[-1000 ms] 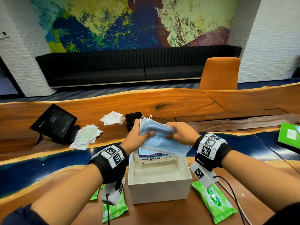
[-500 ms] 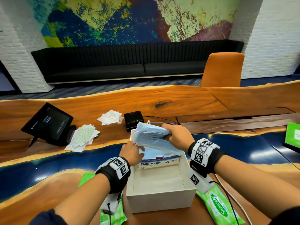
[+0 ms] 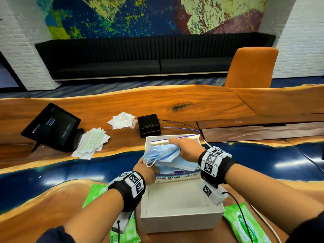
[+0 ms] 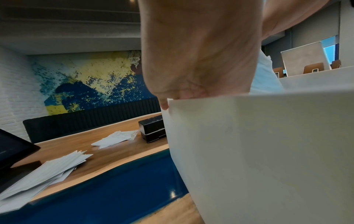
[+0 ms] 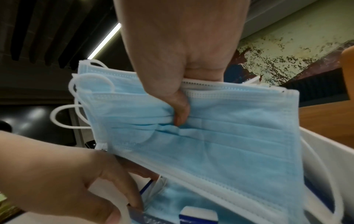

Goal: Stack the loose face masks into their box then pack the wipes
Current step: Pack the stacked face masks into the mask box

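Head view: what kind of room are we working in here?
Probably an office lounge or reception area: a long black bench sofa under a large abstract mural, a live-edge wood table, and a tablet terminal on a stand.

pale blue masks [image 3: 168,157] (white loops); green wipes [image 3: 245,223] — white box [image 3: 182,221]

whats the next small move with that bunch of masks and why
Probably lower the stack of masks into the face mask box. The right hand pinches the stack just above the box while the left hand holds its near-left corner.
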`<state>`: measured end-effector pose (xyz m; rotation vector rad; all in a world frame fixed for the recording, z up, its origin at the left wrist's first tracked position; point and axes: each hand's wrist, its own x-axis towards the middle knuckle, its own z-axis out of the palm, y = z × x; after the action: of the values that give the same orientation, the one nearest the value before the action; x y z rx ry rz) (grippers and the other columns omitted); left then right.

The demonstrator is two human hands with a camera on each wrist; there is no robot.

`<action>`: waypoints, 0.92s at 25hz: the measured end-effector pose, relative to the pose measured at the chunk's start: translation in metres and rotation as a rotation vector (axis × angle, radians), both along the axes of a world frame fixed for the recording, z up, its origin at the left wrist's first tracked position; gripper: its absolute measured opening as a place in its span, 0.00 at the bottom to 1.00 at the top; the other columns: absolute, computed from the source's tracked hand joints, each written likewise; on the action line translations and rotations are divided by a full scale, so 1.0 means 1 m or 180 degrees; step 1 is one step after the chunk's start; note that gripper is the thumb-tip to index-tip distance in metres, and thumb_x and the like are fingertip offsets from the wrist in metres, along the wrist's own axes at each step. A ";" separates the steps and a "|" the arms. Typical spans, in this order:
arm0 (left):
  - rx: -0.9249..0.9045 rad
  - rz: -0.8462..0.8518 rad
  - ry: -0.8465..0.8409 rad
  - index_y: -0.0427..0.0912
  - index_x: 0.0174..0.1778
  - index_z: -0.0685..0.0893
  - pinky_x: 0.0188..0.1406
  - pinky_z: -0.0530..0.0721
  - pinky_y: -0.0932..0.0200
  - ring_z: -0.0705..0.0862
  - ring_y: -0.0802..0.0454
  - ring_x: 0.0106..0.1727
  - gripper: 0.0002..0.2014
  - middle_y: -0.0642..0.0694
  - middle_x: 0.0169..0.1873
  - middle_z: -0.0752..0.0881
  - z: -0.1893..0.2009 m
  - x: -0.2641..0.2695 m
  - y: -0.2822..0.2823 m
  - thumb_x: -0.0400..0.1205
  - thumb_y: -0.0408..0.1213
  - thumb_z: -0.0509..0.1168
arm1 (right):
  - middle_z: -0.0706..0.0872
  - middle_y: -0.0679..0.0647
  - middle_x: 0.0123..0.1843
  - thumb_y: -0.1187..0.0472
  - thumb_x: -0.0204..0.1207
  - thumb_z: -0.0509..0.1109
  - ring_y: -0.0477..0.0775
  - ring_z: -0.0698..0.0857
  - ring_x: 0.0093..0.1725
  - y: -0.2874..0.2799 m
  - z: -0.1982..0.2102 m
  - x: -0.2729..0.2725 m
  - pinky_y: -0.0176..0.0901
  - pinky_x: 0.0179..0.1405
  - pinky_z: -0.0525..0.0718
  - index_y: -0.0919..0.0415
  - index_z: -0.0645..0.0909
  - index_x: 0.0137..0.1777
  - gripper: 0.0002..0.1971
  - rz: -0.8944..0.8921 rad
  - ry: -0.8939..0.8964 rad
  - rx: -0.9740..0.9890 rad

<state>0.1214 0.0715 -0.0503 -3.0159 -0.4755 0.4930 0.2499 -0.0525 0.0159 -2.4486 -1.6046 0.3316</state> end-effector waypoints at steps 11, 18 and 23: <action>-0.0164 -0.0031 0.0035 0.54 0.69 0.79 0.79 0.37 0.36 0.63 0.46 0.78 0.19 0.45 0.74 0.69 -0.003 0.001 0.000 0.84 0.36 0.56 | 0.85 0.60 0.61 0.74 0.79 0.56 0.60 0.80 0.66 0.025 -0.009 0.024 0.56 0.80 0.56 0.55 0.69 0.74 0.25 0.0432 -0.1290 -0.1208; -0.0120 -0.0027 0.0056 0.50 0.71 0.78 0.77 0.37 0.31 0.55 0.43 0.81 0.20 0.42 0.75 0.67 -0.006 -0.001 -0.003 0.83 0.36 0.57 | 0.83 0.58 0.67 0.71 0.79 0.61 0.58 0.77 0.70 0.044 -0.038 0.038 0.44 0.76 0.57 0.54 0.76 0.71 0.22 0.0393 -0.0946 -0.1243; -0.0181 -0.0082 -0.0031 0.50 0.67 0.81 0.76 0.36 0.29 0.55 0.42 0.80 0.18 0.41 0.71 0.68 -0.008 -0.003 -0.003 0.83 0.37 0.56 | 0.77 0.62 0.70 0.68 0.79 0.64 0.61 0.75 0.72 0.050 -0.066 0.044 0.46 0.72 0.70 0.64 0.75 0.70 0.19 0.0065 -0.0469 -0.1501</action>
<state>0.1181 0.0689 -0.0579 -3.0758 -0.4297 0.4986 0.2936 -0.0020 -0.0502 -2.8582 -1.7783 0.6072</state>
